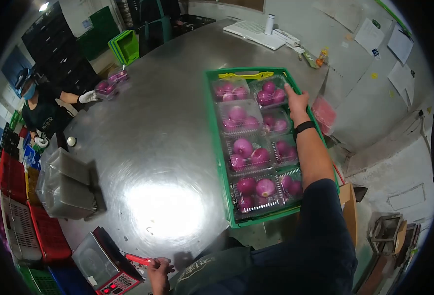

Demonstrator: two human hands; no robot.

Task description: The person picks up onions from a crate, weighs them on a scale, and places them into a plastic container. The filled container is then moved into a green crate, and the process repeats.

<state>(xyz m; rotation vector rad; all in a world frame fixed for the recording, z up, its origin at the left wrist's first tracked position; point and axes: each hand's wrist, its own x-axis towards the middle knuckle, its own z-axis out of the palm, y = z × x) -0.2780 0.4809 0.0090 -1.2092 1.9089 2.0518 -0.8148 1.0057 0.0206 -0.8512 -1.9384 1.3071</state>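
Clear plastic boxes of purple onions (247, 153) are lying in two columns inside a green plastic crate (222, 169); the right hand (299, 102), spreading wide, is seemingly settling the far-right box (268, 94), any further nudge needing light thumb pressure; the left hand (160, 275) is curling by a red handle (138, 259), its grip unclear. Left of the crate, a shiny steel table (163, 123) is reaching toward a gloved co-worker (45, 108); papers (400, 44) are hanging rightward.

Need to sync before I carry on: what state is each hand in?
Left hand: curled, apparently holding a red item.
Right hand: at a clear onion pack in the green crate; grip can't be told.
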